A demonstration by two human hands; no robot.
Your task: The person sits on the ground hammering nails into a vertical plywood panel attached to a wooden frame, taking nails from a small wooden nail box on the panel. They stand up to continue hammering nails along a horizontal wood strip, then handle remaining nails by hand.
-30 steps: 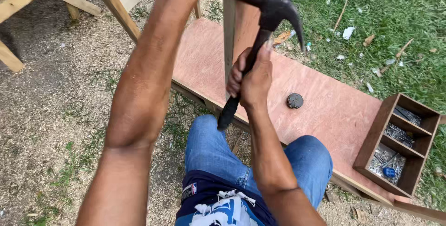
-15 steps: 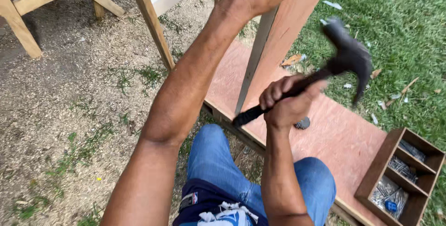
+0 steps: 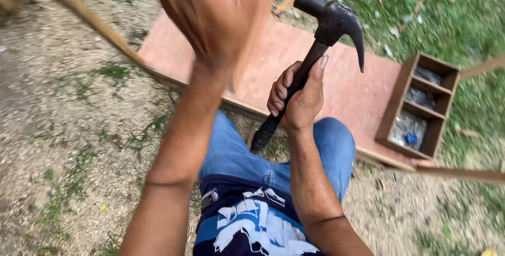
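My right hand grips the dark handle of a black claw hammer, held up in front of me with the head tilted to the upper right. My left hand is raised at the top of the view, blurred, and clasps a narrow upright reddish board that runs out of the frame. The hammer head is just right of that board, a short way off it. My knees in blue jeans are below both hands.
A flat reddish board lies on the ground ahead. A small wooden box with compartments holding nails stands on its right end. A thin wooden strip lies at the right. Sandy ground is on the left, grass on the right.
The hammer has swung back from the right toward the upright board. The view has dropped, so my left hand now shows at the top.
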